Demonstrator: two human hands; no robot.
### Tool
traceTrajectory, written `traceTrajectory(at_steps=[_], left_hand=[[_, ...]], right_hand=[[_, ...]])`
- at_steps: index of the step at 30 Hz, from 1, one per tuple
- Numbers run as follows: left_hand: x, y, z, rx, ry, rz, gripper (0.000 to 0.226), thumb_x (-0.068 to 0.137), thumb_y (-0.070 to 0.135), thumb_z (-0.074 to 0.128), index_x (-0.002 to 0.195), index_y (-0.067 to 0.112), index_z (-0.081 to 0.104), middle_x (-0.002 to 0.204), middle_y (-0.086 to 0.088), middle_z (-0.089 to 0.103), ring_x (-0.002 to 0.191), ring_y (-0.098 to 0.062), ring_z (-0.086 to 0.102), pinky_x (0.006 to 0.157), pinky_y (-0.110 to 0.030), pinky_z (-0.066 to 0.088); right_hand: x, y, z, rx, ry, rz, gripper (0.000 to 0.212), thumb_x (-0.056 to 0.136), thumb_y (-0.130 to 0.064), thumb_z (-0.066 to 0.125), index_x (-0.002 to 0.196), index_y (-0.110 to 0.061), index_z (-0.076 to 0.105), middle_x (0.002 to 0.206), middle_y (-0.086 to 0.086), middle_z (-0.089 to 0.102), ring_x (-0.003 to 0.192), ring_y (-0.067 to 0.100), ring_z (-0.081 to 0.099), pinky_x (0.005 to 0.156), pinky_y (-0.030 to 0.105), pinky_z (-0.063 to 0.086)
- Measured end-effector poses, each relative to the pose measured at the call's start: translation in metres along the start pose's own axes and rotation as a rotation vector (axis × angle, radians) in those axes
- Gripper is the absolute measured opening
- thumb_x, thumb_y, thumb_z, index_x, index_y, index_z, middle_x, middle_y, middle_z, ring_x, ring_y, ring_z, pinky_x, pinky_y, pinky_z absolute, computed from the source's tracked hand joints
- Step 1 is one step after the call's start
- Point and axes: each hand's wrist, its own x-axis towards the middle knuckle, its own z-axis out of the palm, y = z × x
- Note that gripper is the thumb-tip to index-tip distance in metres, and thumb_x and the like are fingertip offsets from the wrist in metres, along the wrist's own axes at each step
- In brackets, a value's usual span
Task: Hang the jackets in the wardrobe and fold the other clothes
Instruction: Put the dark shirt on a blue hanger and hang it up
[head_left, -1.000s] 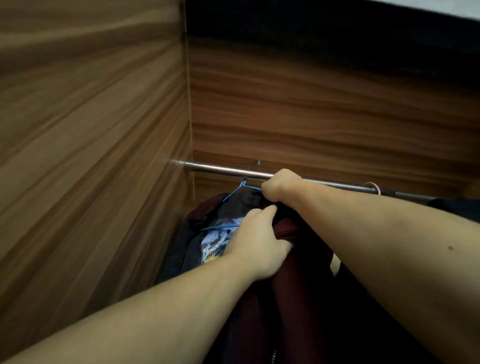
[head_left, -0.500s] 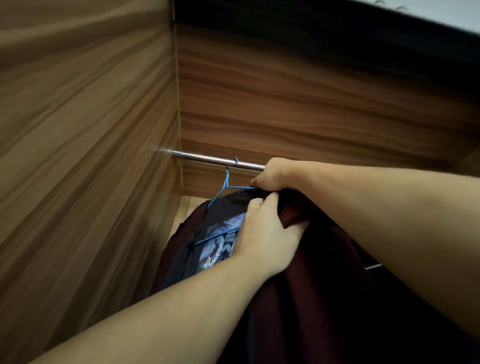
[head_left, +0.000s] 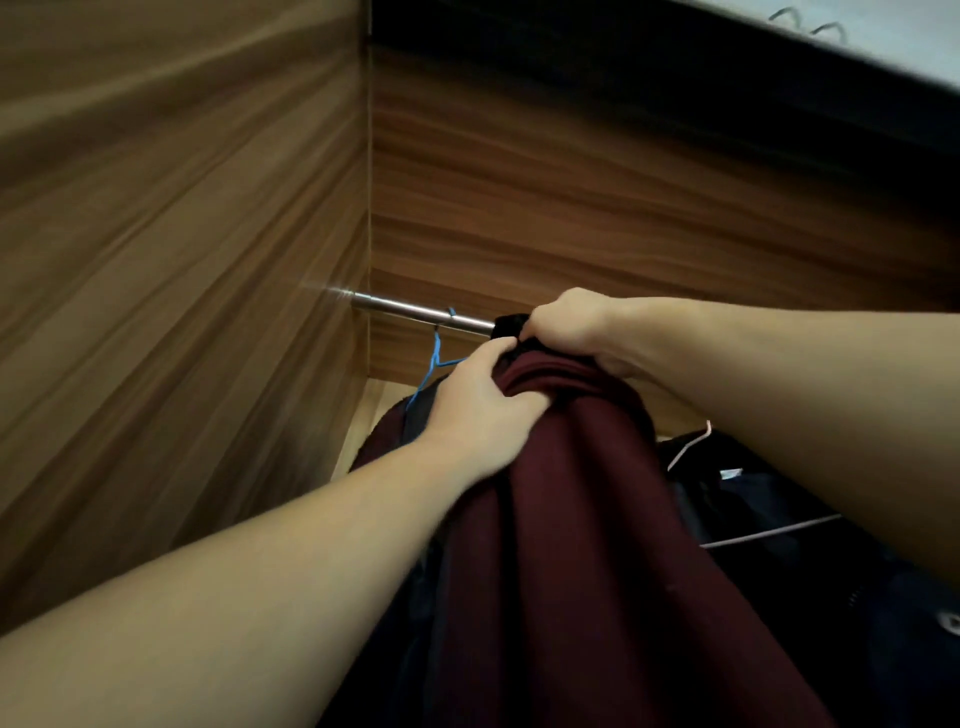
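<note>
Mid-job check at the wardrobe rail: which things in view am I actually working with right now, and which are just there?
In the job:
- maroon jacket, gripped at its top by both hands
- left hand
- right hand
- metal rail

Just there:
- blue hanger, already hooked on the rail, with a dark garment under it
- pale hanger on dark clothes at right
- wooden wardrobe wall

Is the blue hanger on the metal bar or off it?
On. The blue hanger's hook curls over the metal bar, left of both hands gripping the maroon jacket.
</note>
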Motion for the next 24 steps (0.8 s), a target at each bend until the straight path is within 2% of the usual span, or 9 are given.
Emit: traceTrajectory(at_steps=[3, 6, 9, 12, 14, 16, 19, 22, 24], left_hand=[[0.0, -0.008, -0.012, 0.024, -0.045, -0.016, 0.06, 0.081, 0.022, 0.072, 0.137, 0.022, 0.053, 0.131, 0.002, 0.06, 0.123, -0.014, 0.054, 0.108, -0.033, 0.039], [-0.007, -0.01, -0.016, 0.017, -0.11, -0.038, 0.06, 0.081, 0.023, 0.073, 0.138, 0.024, 0.052, 0.131, 0.003, 0.06, 0.123, -0.013, 0.054, 0.108, -0.036, 0.039], [-0.018, -0.012, -0.018, 0.005, -0.119, -0.066, 0.061, 0.08, 0.027, 0.073, 0.137, 0.026, 0.052, 0.13, 0.005, 0.06, 0.121, -0.011, 0.054, 0.107, -0.036, 0.041], [-0.033, -0.011, -0.024, 0.016, -0.084, -0.095, 0.06, 0.079, 0.034, 0.074, 0.135, 0.031, 0.052, 0.127, 0.01, 0.061, 0.117, -0.009, 0.055, 0.106, -0.036, 0.041], [-0.042, -0.008, -0.029, 0.046, -0.047, -0.131, 0.062, 0.078, 0.042, 0.073, 0.135, 0.034, 0.051, 0.127, 0.011, 0.06, 0.118, -0.01, 0.054, 0.106, -0.035, 0.041], [-0.052, -0.003, -0.034, 0.108, -0.015, -0.133, 0.055, 0.079, 0.044, 0.07, 0.131, 0.035, 0.054, 0.123, 0.012, 0.062, 0.117, -0.011, 0.055, 0.101, -0.032, 0.041], [-0.075, 0.008, -0.044, 0.271, 0.036, -0.082, 0.046, 0.082, 0.04, 0.067, 0.126, 0.036, 0.056, 0.117, 0.014, 0.062, 0.112, -0.008, 0.055, 0.085, -0.021, 0.034], [-0.097, 0.02, -0.053, 0.38, 0.04, -0.065, 0.062, 0.084, 0.036, 0.067, 0.14, 0.036, 0.041, 0.132, 0.013, 0.054, 0.111, -0.002, 0.047, 0.085, -0.018, 0.03], [-0.11, 0.027, -0.054, 0.412, 0.023, -0.083, 0.075, 0.084, 0.034, 0.066, 0.148, 0.034, 0.028, 0.143, 0.009, 0.046, 0.122, -0.006, 0.046, 0.091, -0.019, 0.029]], right_hand=[[-0.002, -0.004, 0.012, 0.052, -0.009, 0.008, 0.024, 0.091, -0.021, 0.053, 0.069, -0.01, 0.05, 0.071, 0.002, 0.053, 0.058, 0.016, 0.051, 0.043, 0.022, 0.036], [-0.006, 0.002, 0.019, 0.077, -0.028, 0.021, 0.022, 0.091, -0.019, 0.049, 0.071, -0.009, 0.05, 0.073, 0.003, 0.053, 0.06, 0.017, 0.051, 0.045, 0.025, 0.036], [-0.013, 0.003, 0.025, 0.078, -0.052, 0.022, 0.023, 0.091, -0.018, 0.049, 0.07, -0.009, 0.049, 0.076, 0.005, 0.055, 0.067, 0.02, 0.055, 0.058, 0.028, 0.045], [-0.026, 0.001, 0.027, 0.137, -0.091, 0.011, 0.023, 0.09, -0.02, 0.054, 0.071, -0.008, 0.052, 0.085, 0.007, 0.059, 0.087, 0.026, 0.062, 0.079, 0.035, 0.053], [-0.035, 0.001, 0.026, 0.288, -0.094, 0.027, 0.017, 0.086, -0.023, 0.061, 0.078, -0.008, 0.058, 0.09, 0.006, 0.063, 0.092, 0.026, 0.065, 0.075, 0.032, 0.053], [-0.047, 0.006, 0.026, 0.385, -0.06, 0.036, 0.019, 0.082, -0.03, 0.065, 0.076, -0.013, 0.061, 0.087, 0.003, 0.065, 0.085, 0.023, 0.066, 0.076, 0.031, 0.055], [-0.07, 0.014, 0.035, 0.495, -0.038, 0.019, 0.043, 0.08, -0.047, 0.064, 0.105, -0.013, 0.067, 0.107, 0.007, 0.068, 0.099, 0.027, 0.065, 0.092, 0.039, 0.053], [-0.097, 0.021, 0.046, 0.648, -0.021, 0.041, 0.06, 0.08, -0.059, 0.058, 0.125, -0.021, 0.053, 0.123, 0.004, 0.059, 0.112, 0.026, 0.057, 0.1, 0.042, 0.045], [-0.115, 0.029, 0.054, 0.7, -0.008, 0.046, 0.067, 0.079, -0.064, 0.055, 0.133, -0.026, 0.043, 0.13, 0.002, 0.053, 0.116, 0.025, 0.054, 0.102, 0.044, 0.042]])
